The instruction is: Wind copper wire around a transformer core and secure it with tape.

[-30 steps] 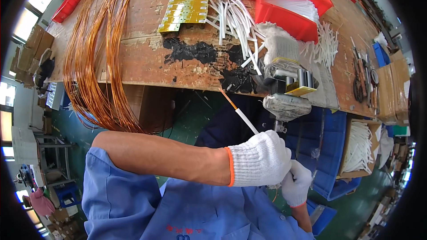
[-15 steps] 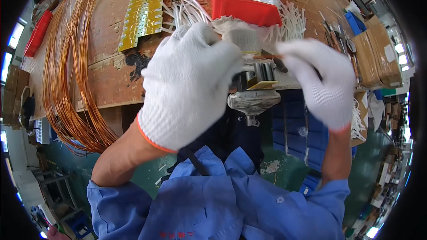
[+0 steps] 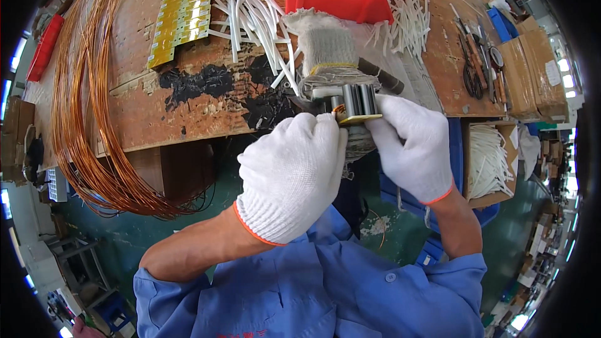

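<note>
Dark grey cylinders (image 3: 358, 100) stand side by side on a small yellowish board (image 3: 362, 119), which sits against a cloth-wrapped vise (image 3: 332, 76) at the table's front edge. A bit of copper-coloured wire (image 3: 339, 111) shows at the left end of the cylinders. Both my hands wear white knitted gloves. The fingers of my left hand (image 3: 291, 175) are pinched beside that wire; whatever lies between the tips is hidden. On the other side, my right hand (image 3: 413, 147) has its thumb and fingers closed at the right edge of the board.
Long copper wire (image 3: 94, 131) hangs in loops over the table's left edge. Yellow sheets (image 3: 181, 19), white tubes (image 3: 253, 22) and a red bin (image 3: 338, 1) of white strips lie farther back. Scissors (image 3: 472, 81) and other tools are at right, near cardboard boxes (image 3: 532, 75).
Both hands have come down and inward to the board and cylinders. My left hand has uncovered the white tubes and dark patches on the table. My head view has shifted slightly.
</note>
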Available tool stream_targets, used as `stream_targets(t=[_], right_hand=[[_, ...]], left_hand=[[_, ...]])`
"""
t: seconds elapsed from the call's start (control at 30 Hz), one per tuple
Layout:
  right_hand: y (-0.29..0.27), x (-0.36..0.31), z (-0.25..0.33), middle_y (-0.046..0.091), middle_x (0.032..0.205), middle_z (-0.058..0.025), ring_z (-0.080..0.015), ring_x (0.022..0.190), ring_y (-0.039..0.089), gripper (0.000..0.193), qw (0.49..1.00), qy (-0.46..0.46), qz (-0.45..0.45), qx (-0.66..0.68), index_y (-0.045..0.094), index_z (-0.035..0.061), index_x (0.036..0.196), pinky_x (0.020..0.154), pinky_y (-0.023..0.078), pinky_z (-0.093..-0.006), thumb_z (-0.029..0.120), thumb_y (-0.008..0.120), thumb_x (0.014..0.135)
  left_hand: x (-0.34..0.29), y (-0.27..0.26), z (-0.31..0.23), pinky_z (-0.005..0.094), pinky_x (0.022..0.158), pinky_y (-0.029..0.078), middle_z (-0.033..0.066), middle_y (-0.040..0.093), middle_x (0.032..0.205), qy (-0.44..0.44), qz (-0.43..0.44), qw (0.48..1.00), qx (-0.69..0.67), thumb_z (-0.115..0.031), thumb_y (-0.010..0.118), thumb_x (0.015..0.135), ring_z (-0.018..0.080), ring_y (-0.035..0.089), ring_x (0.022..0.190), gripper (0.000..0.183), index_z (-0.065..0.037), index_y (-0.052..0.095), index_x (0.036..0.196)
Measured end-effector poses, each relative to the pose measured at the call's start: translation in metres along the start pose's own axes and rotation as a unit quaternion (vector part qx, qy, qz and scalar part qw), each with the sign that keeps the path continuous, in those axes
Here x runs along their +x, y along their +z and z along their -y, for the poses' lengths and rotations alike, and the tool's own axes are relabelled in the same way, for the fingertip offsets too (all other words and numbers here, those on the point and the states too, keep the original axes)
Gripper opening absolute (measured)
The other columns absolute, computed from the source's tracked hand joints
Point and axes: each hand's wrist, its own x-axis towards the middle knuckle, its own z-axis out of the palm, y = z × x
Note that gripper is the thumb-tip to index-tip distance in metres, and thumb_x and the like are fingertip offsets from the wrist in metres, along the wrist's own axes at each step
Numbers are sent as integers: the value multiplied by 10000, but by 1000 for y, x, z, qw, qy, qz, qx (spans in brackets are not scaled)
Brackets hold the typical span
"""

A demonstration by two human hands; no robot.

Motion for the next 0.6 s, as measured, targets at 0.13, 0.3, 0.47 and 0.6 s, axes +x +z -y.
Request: stream_targets(t=[0.13,0.3,0.47,0.6], right_hand=[[6,-7,-4,721,840,-161,-388,757,742,204,994,-57,-35,-84,768,49,1097,656,589,-464,32,801,896],[2,-5,-7,729,844,-156,-383,752,743,186,998,-38,-11,-55,770,52,1088,655,589,-452,61,807,906],[-35,26,-25,793,953,-180,-364,869,781,185,983,13,168,70,831,64,1106,764,616,-415,109,830,927],[-56,81,-98,840,1049,-183,-309,937,817,210,953,198,124,192,835,11,1137,853,622,-372,158,788,994]], left_hand=[[1,11,11,421,564,531,76,634,793,52,-52,997,-9,-123,837,930,286,682,689,134,-96,795,1054],[-7,39,25,345,764,581,92,720,1029,-79,-130,909,-389,-48,899,867,206,676,820,415,-97,818,1271],[-9,60,35,331,880,549,76,688,1038,-31,-118,901,-416,66,861,833,219,661,961,450,-32,828,1271],[-11,68,35,335,863,540,66,688,1028,-33,-124,888,-441,77,853,841,216,653,954,444,-34,830,1270]])
